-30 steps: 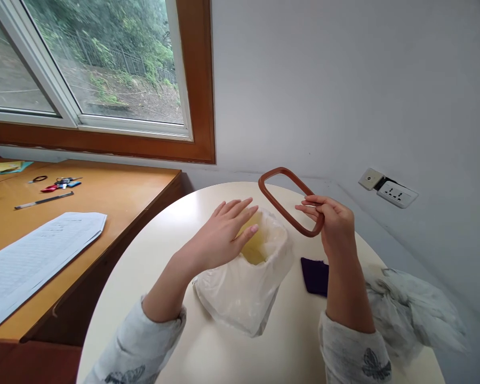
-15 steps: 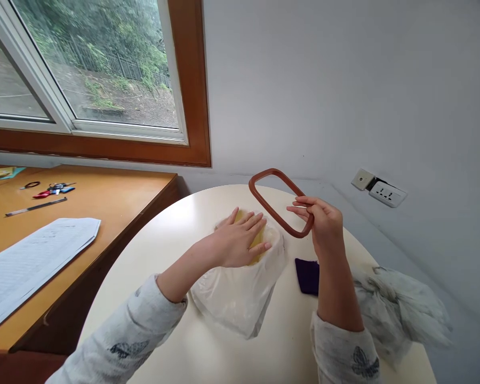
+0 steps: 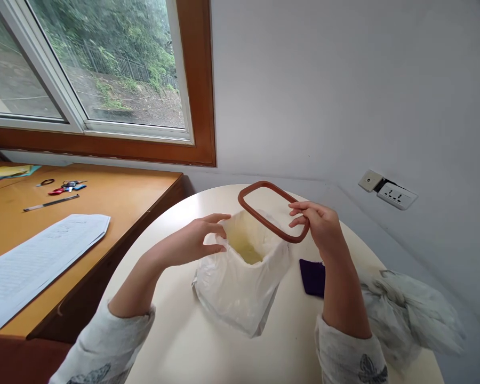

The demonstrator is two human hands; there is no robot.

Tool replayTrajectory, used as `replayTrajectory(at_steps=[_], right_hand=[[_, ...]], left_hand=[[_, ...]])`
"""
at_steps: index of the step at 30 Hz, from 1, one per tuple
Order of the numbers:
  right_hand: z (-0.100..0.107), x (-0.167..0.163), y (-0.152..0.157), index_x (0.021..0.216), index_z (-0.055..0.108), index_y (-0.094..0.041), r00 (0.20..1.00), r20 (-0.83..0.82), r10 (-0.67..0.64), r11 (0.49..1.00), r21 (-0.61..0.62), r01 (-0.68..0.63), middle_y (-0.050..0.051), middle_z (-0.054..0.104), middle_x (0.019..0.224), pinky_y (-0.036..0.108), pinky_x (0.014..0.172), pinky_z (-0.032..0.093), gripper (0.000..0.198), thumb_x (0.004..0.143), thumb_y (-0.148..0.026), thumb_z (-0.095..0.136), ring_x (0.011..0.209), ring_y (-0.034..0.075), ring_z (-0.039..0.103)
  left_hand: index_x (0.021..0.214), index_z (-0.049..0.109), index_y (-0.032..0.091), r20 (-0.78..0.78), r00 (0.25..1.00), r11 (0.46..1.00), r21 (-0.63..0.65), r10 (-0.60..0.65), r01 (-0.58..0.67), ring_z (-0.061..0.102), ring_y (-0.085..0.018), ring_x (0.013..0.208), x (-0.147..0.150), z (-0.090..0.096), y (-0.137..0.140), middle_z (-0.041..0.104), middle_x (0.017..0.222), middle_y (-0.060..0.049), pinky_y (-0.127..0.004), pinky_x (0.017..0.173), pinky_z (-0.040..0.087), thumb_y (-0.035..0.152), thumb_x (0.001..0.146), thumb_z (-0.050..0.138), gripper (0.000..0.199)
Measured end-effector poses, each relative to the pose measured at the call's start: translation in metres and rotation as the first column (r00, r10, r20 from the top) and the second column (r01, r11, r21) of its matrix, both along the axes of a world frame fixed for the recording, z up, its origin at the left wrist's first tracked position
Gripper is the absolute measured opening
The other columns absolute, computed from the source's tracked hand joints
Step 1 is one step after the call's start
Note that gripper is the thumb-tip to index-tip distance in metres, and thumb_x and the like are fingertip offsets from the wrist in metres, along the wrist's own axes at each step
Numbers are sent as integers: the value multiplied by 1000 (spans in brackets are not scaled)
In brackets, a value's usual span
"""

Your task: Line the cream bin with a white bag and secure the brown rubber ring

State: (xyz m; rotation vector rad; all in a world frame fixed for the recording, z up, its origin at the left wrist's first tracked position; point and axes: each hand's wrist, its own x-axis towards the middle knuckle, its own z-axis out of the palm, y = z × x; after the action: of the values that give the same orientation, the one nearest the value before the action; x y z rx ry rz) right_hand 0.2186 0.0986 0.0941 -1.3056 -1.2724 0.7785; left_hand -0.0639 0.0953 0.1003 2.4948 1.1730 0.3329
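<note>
A small bin with a yellowish inside (image 3: 242, 242) stands on the round table, lined with a white plastic bag (image 3: 236, 290) that hangs over its outside. My left hand (image 3: 194, 240) is at the bin's left rim, its fingers and thumb apart, touching or nearly touching the bag's edge. My right hand (image 3: 322, 224) pinches one end of a brown rounded rectangular ring (image 3: 260, 217). That ring is tilted above the bin's far right side.
A dark purple cloth (image 3: 312, 277) lies right of the bin on the round table (image 3: 164, 341). Beyond it sits a knotted translucent plastic bag (image 3: 408, 309). The wooden desk (image 3: 136, 192) at left holds papers (image 3: 52, 261), a pen (image 3: 51, 202) and keys (image 3: 70, 185).
My left hand has moved left from over the bin's opening to its left rim, uncovering the inside. My right hand has lowered the brown ring slightly and shifted it left.
</note>
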Motion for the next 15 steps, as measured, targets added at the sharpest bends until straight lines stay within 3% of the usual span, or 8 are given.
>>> replayTrajectory(at_steps=[4, 8, 12, 15], right_hand=[[1, -2, -2, 80, 67, -16, 995, 95, 45, 999, -33, -42, 3, 65, 82, 24, 60, 44, 30, 76, -20, 38, 60, 13, 64], [-1, -3, -2, 82, 68, -17, 987, 153, 54, 998, -34, -49, 5, 66, 96, 26, 68, 45, 29, 77, -21, 39, 74, 16, 67], [-3, -2, -1, 83, 69, -18, 978, 180, 108, 992, -86, -94, 5, 68, 96, 27, 73, 46, 30, 77, -20, 40, 84, 18, 66], [-4, -1, 0, 84, 70, -20, 962, 230, 145, 985, -124, -119, 4, 69, 95, 27, 77, 46, 29, 76, -20, 42, 93, 18, 63]], left_hand=[[86, 62, 25, 87, 993, 997, 13, 79, -81, 59, -23, 99, 13, -7, -13, 37, 141, -2, -37, 84, 48, 45, 83, 47, 25], [94, 61, 27, 46, 993, 994, 4, 110, -110, 63, -21, 87, 18, -2, -26, 37, 141, -2, -36, 79, 50, 47, 83, 47, 27], [104, 57, 29, 33, 999, 1000, 2, 30, -31, 60, -21, 97, 9, 7, -25, 46, 133, -2, -35, 85, 47, 45, 81, 51, 29], [105, 56, 27, 121, 989, 993, 75, 86, -96, 58, -22, 102, 3, 10, -20, 56, 121, -3, -35, 87, 47, 45, 81, 52, 30]])
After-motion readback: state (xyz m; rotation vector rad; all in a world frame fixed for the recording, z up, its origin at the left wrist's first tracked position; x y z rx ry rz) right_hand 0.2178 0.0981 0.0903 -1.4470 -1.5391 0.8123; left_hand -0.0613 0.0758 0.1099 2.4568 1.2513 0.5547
